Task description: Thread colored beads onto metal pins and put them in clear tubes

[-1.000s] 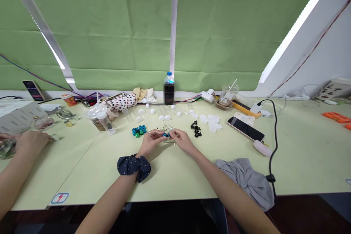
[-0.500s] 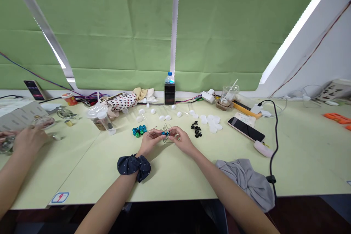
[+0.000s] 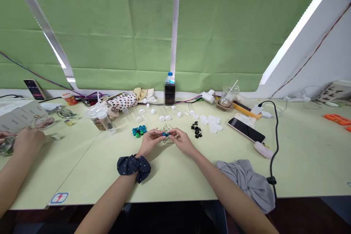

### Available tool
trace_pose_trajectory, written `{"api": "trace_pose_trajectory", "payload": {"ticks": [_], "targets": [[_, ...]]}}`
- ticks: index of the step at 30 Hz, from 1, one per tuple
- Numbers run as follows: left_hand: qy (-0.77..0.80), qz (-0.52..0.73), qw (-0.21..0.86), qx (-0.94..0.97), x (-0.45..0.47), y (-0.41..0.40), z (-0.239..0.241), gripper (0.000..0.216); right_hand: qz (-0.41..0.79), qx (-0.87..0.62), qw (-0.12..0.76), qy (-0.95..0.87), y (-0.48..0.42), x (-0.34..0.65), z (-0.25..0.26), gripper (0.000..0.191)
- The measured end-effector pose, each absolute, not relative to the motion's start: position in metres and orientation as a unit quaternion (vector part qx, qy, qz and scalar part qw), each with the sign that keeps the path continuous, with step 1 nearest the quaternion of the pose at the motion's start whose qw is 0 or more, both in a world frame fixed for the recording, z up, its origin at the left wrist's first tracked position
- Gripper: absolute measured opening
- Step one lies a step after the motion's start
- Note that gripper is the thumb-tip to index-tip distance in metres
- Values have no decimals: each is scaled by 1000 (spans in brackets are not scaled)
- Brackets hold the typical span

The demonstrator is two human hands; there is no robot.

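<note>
The left hand (image 3: 150,141) and the right hand (image 3: 182,141) are close together over the surface (image 3: 175,179). Each grip is pinching a small shiny blue thing (image 3: 166,134), which is between the tips of the fingers. Thin metal sticks (image 3: 165,128) are right by it, partly hidden by the hands. A little bunch of blue and green balls (image 3: 139,130) sits near the left hand. Small black pieces (image 3: 196,129) lie near the right hand, with flat white discs (image 3: 213,128) farther right. A dark spotted hair tie (image 3: 131,167) goes around the left wrist
</note>
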State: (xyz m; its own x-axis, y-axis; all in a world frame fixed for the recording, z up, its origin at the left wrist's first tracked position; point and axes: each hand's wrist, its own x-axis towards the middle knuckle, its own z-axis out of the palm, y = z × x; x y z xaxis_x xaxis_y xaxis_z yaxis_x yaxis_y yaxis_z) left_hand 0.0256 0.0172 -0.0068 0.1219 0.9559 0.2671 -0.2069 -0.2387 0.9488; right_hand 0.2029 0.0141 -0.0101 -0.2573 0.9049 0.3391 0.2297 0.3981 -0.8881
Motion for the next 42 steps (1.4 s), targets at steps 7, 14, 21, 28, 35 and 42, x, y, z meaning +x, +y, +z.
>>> {"api": "trace_pose_trajectory", "payload": {"ticks": [7,14,21,28,35,42], "targets": [[353,559,513,548,25,18,-6,23,373,-414,442,-703,13,202,-7,26],[351,558,521,543,25,17,-5,25,389,-406,440,-700,12,202,-6,32],[352,549,521,550,25,17,-6,24,379,-416,433,-704,12,203,-7,37],[350,550,529,543,24,18,-7,26,361,-428,427,-710,10,203,-5,45],[358,564,519,534,25,19,-9,23,365,-414,475,-685,10,202,-4,28],[376,565,512,526,25,16,-3,25,352,-406,477,-696,11,203,-5,24]]}}
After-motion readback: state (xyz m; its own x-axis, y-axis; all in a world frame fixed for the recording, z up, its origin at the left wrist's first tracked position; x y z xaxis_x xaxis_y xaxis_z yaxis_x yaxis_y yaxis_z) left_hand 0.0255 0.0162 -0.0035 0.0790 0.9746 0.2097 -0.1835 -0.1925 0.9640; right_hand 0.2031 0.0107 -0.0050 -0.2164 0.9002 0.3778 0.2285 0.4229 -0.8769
